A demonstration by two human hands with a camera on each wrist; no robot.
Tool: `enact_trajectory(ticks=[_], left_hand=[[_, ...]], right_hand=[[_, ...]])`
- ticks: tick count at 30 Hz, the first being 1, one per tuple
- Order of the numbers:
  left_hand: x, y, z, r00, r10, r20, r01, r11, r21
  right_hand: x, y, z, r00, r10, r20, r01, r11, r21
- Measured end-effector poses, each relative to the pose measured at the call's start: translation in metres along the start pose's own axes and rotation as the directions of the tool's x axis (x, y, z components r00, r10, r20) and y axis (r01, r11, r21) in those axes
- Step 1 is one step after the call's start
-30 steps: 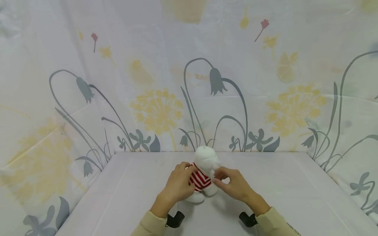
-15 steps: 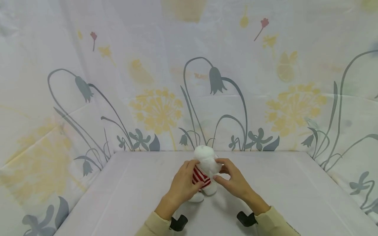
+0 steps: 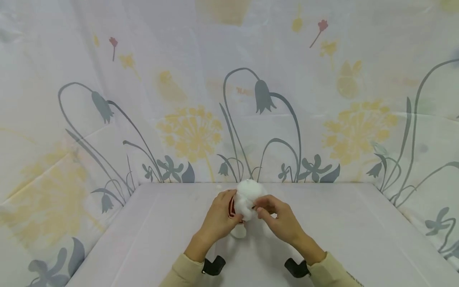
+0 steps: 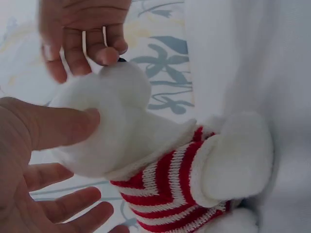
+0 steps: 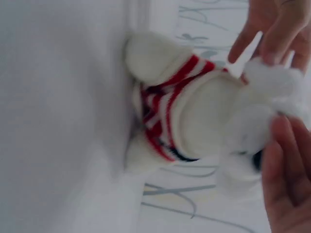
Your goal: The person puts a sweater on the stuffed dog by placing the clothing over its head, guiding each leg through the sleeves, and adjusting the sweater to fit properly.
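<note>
A white plush bear (image 3: 249,192) in a red-and-white striped knit sweater (image 4: 160,189) sits on the white table, turned with its snout to the right. My left hand (image 3: 219,215) holds it from the left; in the left wrist view the thumb (image 4: 73,127) presses on the side of the white head (image 4: 116,136), the other fingers spread behind. From the right, my right hand (image 3: 281,219) reaches to the snout, its loosely bent fingertips right at the black nose (image 5: 257,160). Part of the sweater is hidden behind my left hand in the head view.
The white tabletop (image 3: 344,227) stretches around the bear. Behind it hangs a pale curtain (image 3: 229,131) printed with grey and yellow flowers. Black wrist-camera mounts (image 3: 214,266) stick out below both wrists.
The bear has turned so its snout faces right, and less of the sweater shows. My left hand has shifted up along it; my right fingers have moved in to the snout.
</note>
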State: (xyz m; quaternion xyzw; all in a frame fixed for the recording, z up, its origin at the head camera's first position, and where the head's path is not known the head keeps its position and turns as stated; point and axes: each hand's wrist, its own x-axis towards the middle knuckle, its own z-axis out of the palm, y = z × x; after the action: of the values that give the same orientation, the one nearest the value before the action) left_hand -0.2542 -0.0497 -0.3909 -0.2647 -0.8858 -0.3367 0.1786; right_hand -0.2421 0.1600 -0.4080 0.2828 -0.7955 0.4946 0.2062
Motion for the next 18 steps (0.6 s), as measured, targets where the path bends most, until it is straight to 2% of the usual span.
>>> enact_trajectory(ticks=[2, 4, 6, 8, 12, 14, 18], left_hand=[[0.000, 0.003, 0.000, 1.000, -0.017, 0.008, 0.017, 1.000, -0.018], [0.000, 0.007, 0.002, 1.000, -0.029, 0.009, 0.029, 0.999, -0.043], [0.000, 0.009, 0.005, 0.999, -0.034, -0.006, 0.034, 0.998, -0.056], [-0.001, 0.011, 0.008, 0.999, -0.034, -0.034, 0.031, 0.997, -0.071], [-0.002, 0.010, 0.013, 0.995, -0.039, -0.094, 0.030, 0.995, -0.093], [-0.003, 0.010, 0.013, 0.993, -0.039, -0.108, 0.027, 0.994, -0.109], [-0.001, 0.005, 0.014, 0.992, -0.032, -0.121, 0.015, 0.990, -0.138]], right_hand=[[-0.001, 0.007, -0.002, 0.995, 0.017, -0.098, -0.021, 0.999, -0.046], [-0.001, 0.014, -0.003, 0.989, 0.062, -0.133, -0.074, 0.993, -0.087], [-0.001, 0.019, -0.003, 0.989, 0.115, -0.097, -0.125, 0.986, -0.106], [-0.001, 0.022, -0.003, 0.984, 0.176, -0.018, -0.177, 0.979, -0.100], [-0.001, 0.024, -0.002, 0.957, 0.273, 0.094, -0.270, 0.962, -0.049], [-0.001, 0.023, -0.002, 0.949, 0.297, 0.102, -0.296, 0.955, -0.021], [-0.001, 0.020, -0.002, 0.957, 0.276, 0.084, -0.280, 0.959, 0.043]])
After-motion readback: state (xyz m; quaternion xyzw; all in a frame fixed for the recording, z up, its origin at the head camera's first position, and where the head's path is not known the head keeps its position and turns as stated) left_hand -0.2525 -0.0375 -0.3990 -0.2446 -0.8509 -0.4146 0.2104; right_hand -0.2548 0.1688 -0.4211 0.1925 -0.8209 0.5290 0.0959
